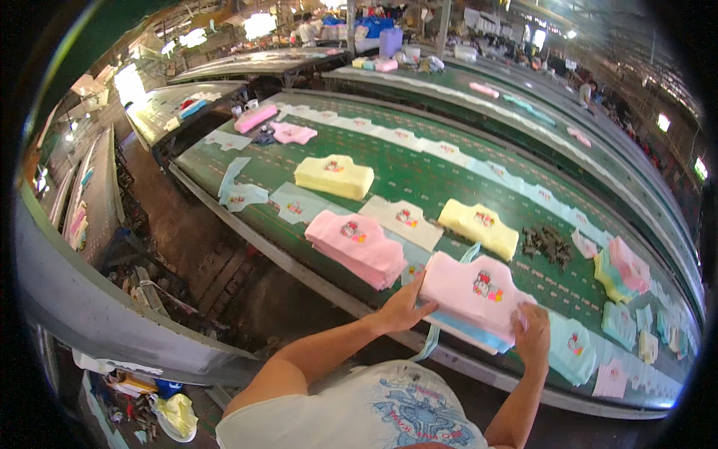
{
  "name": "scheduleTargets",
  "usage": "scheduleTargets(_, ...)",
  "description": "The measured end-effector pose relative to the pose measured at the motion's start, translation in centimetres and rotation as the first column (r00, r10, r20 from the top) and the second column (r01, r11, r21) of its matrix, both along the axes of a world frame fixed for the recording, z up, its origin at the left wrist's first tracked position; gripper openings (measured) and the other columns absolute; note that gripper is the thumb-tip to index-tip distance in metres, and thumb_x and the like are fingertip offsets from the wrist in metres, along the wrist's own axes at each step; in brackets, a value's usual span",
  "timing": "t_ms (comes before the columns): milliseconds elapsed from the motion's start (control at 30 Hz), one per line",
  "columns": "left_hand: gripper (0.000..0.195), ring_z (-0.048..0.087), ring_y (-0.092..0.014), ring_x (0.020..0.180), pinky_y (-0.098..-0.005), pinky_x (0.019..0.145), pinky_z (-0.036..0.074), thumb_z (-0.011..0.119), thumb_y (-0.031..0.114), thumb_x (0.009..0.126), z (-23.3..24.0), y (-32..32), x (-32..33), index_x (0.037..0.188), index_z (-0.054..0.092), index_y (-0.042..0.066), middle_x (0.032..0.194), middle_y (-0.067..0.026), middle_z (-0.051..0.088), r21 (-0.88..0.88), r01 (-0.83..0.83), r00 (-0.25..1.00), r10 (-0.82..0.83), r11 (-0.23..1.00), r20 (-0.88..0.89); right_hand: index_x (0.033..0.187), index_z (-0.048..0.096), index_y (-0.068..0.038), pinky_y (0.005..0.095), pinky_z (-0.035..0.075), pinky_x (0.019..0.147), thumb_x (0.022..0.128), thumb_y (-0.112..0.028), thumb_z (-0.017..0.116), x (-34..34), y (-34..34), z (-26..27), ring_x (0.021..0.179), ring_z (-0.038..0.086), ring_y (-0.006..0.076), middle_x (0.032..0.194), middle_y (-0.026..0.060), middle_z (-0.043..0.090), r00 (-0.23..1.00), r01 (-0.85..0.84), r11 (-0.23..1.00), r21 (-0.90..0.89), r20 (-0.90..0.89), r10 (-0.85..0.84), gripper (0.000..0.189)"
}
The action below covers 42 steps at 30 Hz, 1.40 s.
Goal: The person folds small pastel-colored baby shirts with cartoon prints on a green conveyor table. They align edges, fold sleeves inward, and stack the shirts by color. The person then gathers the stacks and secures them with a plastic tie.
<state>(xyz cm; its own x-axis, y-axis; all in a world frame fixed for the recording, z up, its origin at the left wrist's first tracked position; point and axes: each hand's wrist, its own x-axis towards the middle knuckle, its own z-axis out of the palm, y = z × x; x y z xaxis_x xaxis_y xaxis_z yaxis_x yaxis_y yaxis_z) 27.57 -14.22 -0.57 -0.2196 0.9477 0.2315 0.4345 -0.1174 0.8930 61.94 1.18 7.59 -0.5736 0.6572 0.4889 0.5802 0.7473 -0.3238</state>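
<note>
A thick stack of printed fabric pieces (465, 289), pale pink on top with white and blue layers beneath, lies at the near edge of the green table. My left hand (405, 306) rests against the stack's left end. At its right end, my right hand (530, 325) pinches the corner of the upper layers. A light blue fabric strip (431, 342) hangs from beneath the stack over the table edge. Left of it sits a pink stack (356, 244); behind it, a yellow stack (479, 224). A light blue stack (572, 351) lies to the right.
Farther left on the table stands another yellow stack (334, 175). A pile of dark small pieces (547, 246) lies beyond my right hand, near a mixed-colour stack (622, 269). A metal rail (291, 283) borders the table. Long parallel tables (505, 84) stand behind.
</note>
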Motion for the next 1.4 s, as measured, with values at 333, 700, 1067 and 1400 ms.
scheduleTargets(333,0.093,0.049,-0.042,0.157,-0.0458,0.131,0.036,0.074,0.044,0.107,-0.4,-1.3,-1.1,0.172,0.032,-0.008,0.167,-0.0344,0.049,-0.077,-0.078,0.995,0.072,0.994,-0.073,0.124,0.077,-0.001,0.0533,0.053,0.108,0.091,-0.005,0.082,0.1,-0.4,0.5,0.122,0.067,0.043,0.128,0.02,0.075,0.998,-0.035,0.999,0.006,-0.061,0.035,0.033)
scheduleTargets(700,0.084,0.049,-0.039,0.158,-0.0448,0.129,0.041,0.073,0.039,0.11,-1.6,-2.5,-5.6,0.167,0.039,-0.013,0.169,-0.0341,0.048,-0.115,-0.154,0.988,0.152,0.981,-0.02,0.128,0.076,-0.001,0.0527,0.052,0.112,0.089,-0.002,0.081,0.0,0.9,1.0,0.126,0.067,0.0437,0.134,0.0203,0.075,0.997,0.026,1.0,-0.009,-0.066,-0.027,0.039)
scheduleTargets(1067,0.071,0.057,-0.036,0.151,-0.0437,0.124,0.045,0.075,0.033,0.108,-3.7,-0.7,-7.7,0.161,0.052,-0.009,0.161,-0.0292,0.06,-0.14,-0.042,0.999,0.041,0.989,-0.007,0.129,0.076,0.001,0.0508,0.054,0.111,0.096,0.0,0.078,-1.8,1.1,1.3,0.125,0.069,0.0415,0.131,0.0207,0.077,0.992,0.123,0.992,0.004,-0.018,-0.123,0.034)
scheduleTargets(1400,0.047,0.077,-0.034,0.121,-0.0444,0.106,0.059,0.082,0.022,0.103,-0.6,-2.5,-15.2,0.142,0.073,-0.001,0.134,-0.0244,0.077,-0.145,-0.075,0.968,0.107,0.987,0.226,0.12,0.079,0.0,0.0445,0.06,0.099,0.098,0.009,0.072,-10.7,-0.2,3.3,0.11,0.077,0.035,0.118,0.017,0.081,0.969,0.117,0.975,0.19,-0.237,-0.07,0.025)
